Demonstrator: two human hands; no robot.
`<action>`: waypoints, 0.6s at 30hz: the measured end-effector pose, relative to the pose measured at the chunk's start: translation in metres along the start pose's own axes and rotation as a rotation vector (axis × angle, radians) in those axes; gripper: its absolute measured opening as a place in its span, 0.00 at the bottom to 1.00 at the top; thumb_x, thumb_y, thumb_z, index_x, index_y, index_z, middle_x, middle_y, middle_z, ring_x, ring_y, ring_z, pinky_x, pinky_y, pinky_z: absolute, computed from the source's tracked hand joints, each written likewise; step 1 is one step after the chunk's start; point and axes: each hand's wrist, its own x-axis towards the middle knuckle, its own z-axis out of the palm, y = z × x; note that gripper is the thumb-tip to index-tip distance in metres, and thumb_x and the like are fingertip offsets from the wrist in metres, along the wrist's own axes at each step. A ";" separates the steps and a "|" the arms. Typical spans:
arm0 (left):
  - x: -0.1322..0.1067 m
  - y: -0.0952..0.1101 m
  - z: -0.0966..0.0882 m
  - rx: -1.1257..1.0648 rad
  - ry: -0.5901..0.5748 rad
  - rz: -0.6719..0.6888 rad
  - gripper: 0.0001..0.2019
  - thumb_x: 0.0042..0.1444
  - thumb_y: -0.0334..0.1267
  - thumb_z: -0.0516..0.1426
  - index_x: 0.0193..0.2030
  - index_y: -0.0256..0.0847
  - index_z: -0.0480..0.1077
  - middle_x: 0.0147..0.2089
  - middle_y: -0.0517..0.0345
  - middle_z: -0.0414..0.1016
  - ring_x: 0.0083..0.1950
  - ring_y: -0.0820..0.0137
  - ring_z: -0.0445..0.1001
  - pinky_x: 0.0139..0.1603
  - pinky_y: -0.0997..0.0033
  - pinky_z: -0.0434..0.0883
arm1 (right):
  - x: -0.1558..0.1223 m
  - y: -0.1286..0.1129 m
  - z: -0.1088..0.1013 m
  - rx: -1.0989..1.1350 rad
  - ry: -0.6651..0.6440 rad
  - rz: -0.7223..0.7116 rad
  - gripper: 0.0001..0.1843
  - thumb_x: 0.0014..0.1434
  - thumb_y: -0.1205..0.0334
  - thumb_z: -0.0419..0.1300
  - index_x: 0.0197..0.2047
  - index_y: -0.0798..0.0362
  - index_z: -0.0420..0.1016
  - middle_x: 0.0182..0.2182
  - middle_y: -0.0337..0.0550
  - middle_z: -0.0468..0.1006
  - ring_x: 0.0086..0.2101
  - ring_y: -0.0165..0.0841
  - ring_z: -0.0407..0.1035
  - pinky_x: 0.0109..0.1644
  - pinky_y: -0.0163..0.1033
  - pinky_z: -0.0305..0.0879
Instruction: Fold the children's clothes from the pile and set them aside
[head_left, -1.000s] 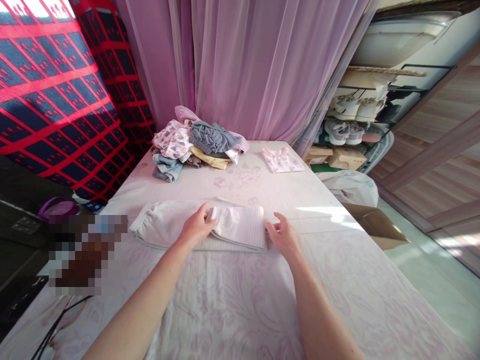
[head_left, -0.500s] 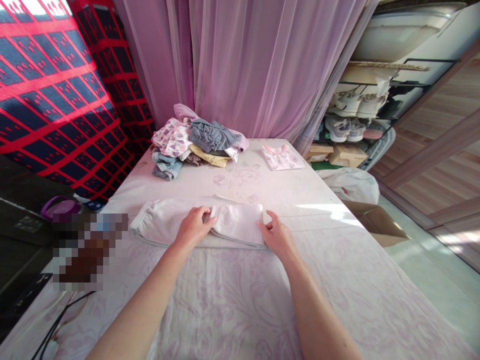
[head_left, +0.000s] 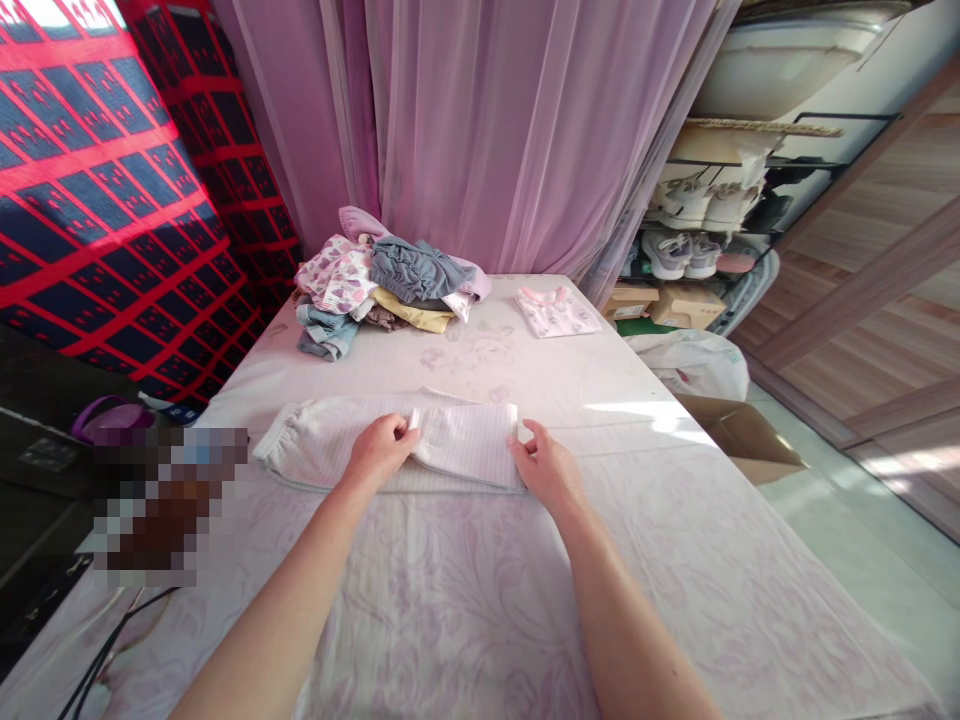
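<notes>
Striped pants [head_left: 465,440] lie flat on the floral sheet [head_left: 465,600], elastic waistband toward the left, one end doubled back over the rest. The left hand [head_left: 381,448] pinches the turned-over edge between thumb and fingers. The right hand [head_left: 551,468] touches the folded right end, fingers curled narrow; whether they grip it, I cannot tell. Beyond sit a clothes pile [head_left: 420,273] and a folded pink-collared top [head_left: 559,314].

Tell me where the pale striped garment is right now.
In the head view, the pale striped garment lies centrally on the floral sheet, nearer than the clothes pile, its right part between the left hand and right hand.
</notes>
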 end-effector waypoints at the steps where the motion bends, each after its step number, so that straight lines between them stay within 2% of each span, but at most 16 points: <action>1: 0.000 0.000 0.000 -0.008 -0.006 -0.012 0.10 0.56 0.44 0.55 0.28 0.43 0.67 0.28 0.61 0.73 0.33 0.68 0.72 0.31 0.71 0.60 | 0.000 -0.001 -0.001 -0.001 -0.005 0.003 0.26 0.64 0.48 0.52 0.60 0.52 0.67 0.36 0.44 0.82 0.38 0.39 0.76 0.38 0.39 0.62; 4: -0.001 -0.001 0.001 -0.034 0.014 -0.011 0.07 0.56 0.43 0.56 0.36 0.42 0.70 0.35 0.58 0.77 0.38 0.67 0.75 0.35 0.71 0.64 | -0.001 -0.003 -0.002 -0.010 -0.012 0.001 0.27 0.64 0.48 0.52 0.61 0.54 0.67 0.36 0.44 0.82 0.38 0.40 0.76 0.37 0.40 0.62; 6: -0.004 0.000 0.001 -0.005 0.058 0.011 0.13 0.56 0.41 0.57 0.47 0.43 0.71 0.46 0.55 0.78 0.45 0.65 0.76 0.41 0.70 0.67 | -0.002 -0.004 -0.001 -0.026 -0.010 0.001 0.28 0.62 0.47 0.54 0.61 0.53 0.67 0.34 0.43 0.82 0.37 0.40 0.76 0.36 0.40 0.62; 8: -0.010 0.005 0.000 0.101 0.119 0.033 0.20 0.57 0.41 0.57 0.57 0.44 0.67 0.54 0.50 0.74 0.49 0.62 0.75 0.46 0.66 0.69 | -0.003 -0.006 0.000 -0.049 -0.001 0.001 0.30 0.60 0.47 0.56 0.61 0.52 0.66 0.31 0.42 0.81 0.35 0.40 0.75 0.35 0.40 0.62; 10: -0.017 0.013 0.001 0.234 0.178 0.097 0.21 0.59 0.39 0.55 0.60 0.45 0.66 0.58 0.48 0.72 0.52 0.59 0.74 0.50 0.61 0.70 | -0.004 -0.008 0.002 -0.069 0.013 -0.006 0.30 0.59 0.47 0.57 0.62 0.51 0.66 0.28 0.41 0.80 0.33 0.40 0.75 0.34 0.40 0.62; 12: -0.022 0.021 0.007 0.310 0.201 0.256 0.18 0.62 0.37 0.52 0.58 0.44 0.69 0.61 0.48 0.70 0.58 0.58 0.70 0.59 0.58 0.66 | -0.005 -0.009 0.003 -0.083 0.018 -0.009 0.31 0.59 0.46 0.57 0.62 0.50 0.65 0.27 0.41 0.79 0.32 0.40 0.75 0.34 0.40 0.62; 15: -0.025 0.028 0.022 0.311 0.115 0.528 0.20 0.64 0.40 0.50 0.61 0.43 0.68 0.67 0.50 0.65 0.69 0.57 0.59 0.70 0.53 0.53 | -0.005 -0.009 0.004 -0.089 0.018 -0.010 0.31 0.59 0.46 0.56 0.63 0.50 0.65 0.27 0.41 0.79 0.32 0.41 0.75 0.35 0.41 0.63; 18: -0.022 0.025 0.038 0.295 0.041 0.572 0.25 0.65 0.47 0.49 0.66 0.43 0.62 0.71 0.49 0.59 0.73 0.56 0.51 0.73 0.48 0.47 | -0.005 -0.007 0.004 -0.063 0.058 -0.021 0.31 0.60 0.47 0.56 0.63 0.50 0.64 0.31 0.43 0.80 0.32 0.40 0.75 0.38 0.42 0.65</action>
